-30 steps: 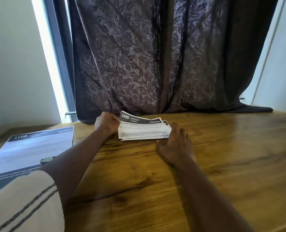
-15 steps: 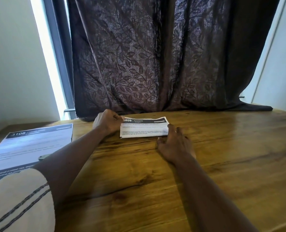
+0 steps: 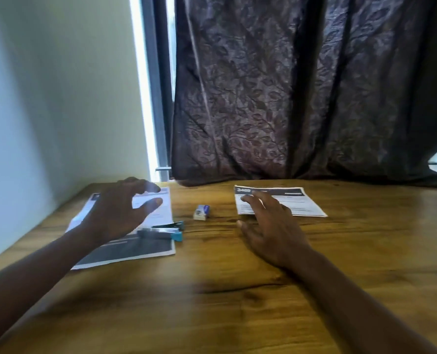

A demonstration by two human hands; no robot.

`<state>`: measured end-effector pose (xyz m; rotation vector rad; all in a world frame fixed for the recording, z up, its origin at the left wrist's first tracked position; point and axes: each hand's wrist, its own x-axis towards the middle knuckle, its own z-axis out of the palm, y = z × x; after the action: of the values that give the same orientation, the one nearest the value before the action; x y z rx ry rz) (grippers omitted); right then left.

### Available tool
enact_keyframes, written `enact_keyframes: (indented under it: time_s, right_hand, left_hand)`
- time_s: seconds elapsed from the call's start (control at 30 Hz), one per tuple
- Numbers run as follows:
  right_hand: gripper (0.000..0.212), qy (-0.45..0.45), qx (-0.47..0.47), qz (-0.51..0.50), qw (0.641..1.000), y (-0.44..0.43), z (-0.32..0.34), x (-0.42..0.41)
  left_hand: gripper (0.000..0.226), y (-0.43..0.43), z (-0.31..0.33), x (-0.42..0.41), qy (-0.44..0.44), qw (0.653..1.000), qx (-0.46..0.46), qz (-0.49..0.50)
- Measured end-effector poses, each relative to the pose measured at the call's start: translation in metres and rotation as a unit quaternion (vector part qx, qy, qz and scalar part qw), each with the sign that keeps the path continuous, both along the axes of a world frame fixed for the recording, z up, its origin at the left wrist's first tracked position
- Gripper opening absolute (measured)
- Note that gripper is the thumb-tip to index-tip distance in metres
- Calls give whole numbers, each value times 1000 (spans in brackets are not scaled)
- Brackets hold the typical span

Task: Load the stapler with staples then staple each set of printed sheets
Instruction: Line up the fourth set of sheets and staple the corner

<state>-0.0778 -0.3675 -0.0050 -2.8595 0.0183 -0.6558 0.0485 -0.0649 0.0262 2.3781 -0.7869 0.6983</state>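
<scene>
A teal and grey stapler (image 3: 166,231) lies open on the right edge of a printed sheet set (image 3: 146,249) at the left of the wooden table (image 3: 238,302). My left hand (image 3: 120,213) hovers over that set with fingers spread, just left of the stapler, holding nothing. A small staple box (image 3: 202,212) sits on the wood between the two paper sets. A second sheet set (image 3: 299,203) with a dark header lies flat at the right. My right hand (image 3: 268,226) is spread open, fingertips on that set's near left corner.
A dark leaf-patterned curtain (image 3: 289,98) hangs behind the table's far edge. A pale wall (image 3: 46,98) borders the table on the left, with a bright window strip (image 3: 140,85) beside the curtain. Bare wood stretches in front of my arms.
The view swung left, bringing the stapler and staple box into sight. My left hand left the right-hand sheets and moved over the left set; those sheets now lie flat and squared.
</scene>
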Motion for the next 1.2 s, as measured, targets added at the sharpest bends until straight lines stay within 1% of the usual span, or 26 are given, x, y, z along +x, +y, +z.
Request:
enact_keyframes:
  time_s: [0.07,0.13,0.2,0.27,0.33,0.4,0.47,0.53,0.57,0.63,0.7,0.77,0.83,0.87,0.9,0.93,0.97,1.03,1.13,1.2]
  right_hand:
    - [63,-2,-4,38,999,24,1,4]
    - [63,-10,1,71,997,52,3,9]
    - [57,-26,8,99,995,77,3,17]
    - [55,-32,24,115,993,103,6,29]
    - [53,-13,33,119,992,125,8,41]
    - [56,21,25,123,992,142,6,55]
    - [65,65,21,120,990,151,3,64]
    - [70,81,25,113,990,153,-3,70]
    - [71,80,33,109,990,153,-5,72]
    - [61,79,42,108,990,152,-6,71]
    - [52,68,35,112,991,152,-6,70]
    - [51,67,29,114,991,154,-4,69]
    - [51,69,28,115,991,155,-3,69]
    - [51,70,26,115,991,155,-3,68]
    - [51,69,23,115,991,155,-3,68]
    - [51,69,24,116,991,155,-3,68]
    - [50,69,26,118,990,155,-3,68]
    - [50,65,35,124,990,156,-3,68]
    - [51,62,44,121,990,155,-4,70]
    - [52,61,41,115,991,152,-7,71]
  left_hand:
    - [19,38,-2,1,11,998,-18,56]
    - [24,71,-6,7,33,991,-14,127]
    - [43,89,-10,15,89,974,31,204]
    - [64,99,-12,21,168,946,85,263]
    - [75,102,-14,26,197,931,115,285]
    - [77,102,-13,29,196,927,120,296]
    - [75,100,-11,29,192,932,102,291]
    - [73,99,-9,29,195,941,81,265]
    - [71,98,-8,30,202,947,53,243]
    - [65,96,-4,31,226,952,-30,204]
    - [55,95,0,31,250,942,-141,176]
    - [41,97,0,34,281,909,-272,144]
    - [36,99,-1,35,330,850,-399,97]
    - [36,101,0,36,356,820,-442,74]
    - [36,102,2,35,380,797,-466,53]
    - [35,103,4,33,399,788,-467,39]
    - [36,104,6,32,408,791,-454,31]
    - [40,107,5,35,375,824,-424,33]
    - [46,112,9,37,271,884,-376,53]
    - [45,112,16,36,193,905,-376,56]
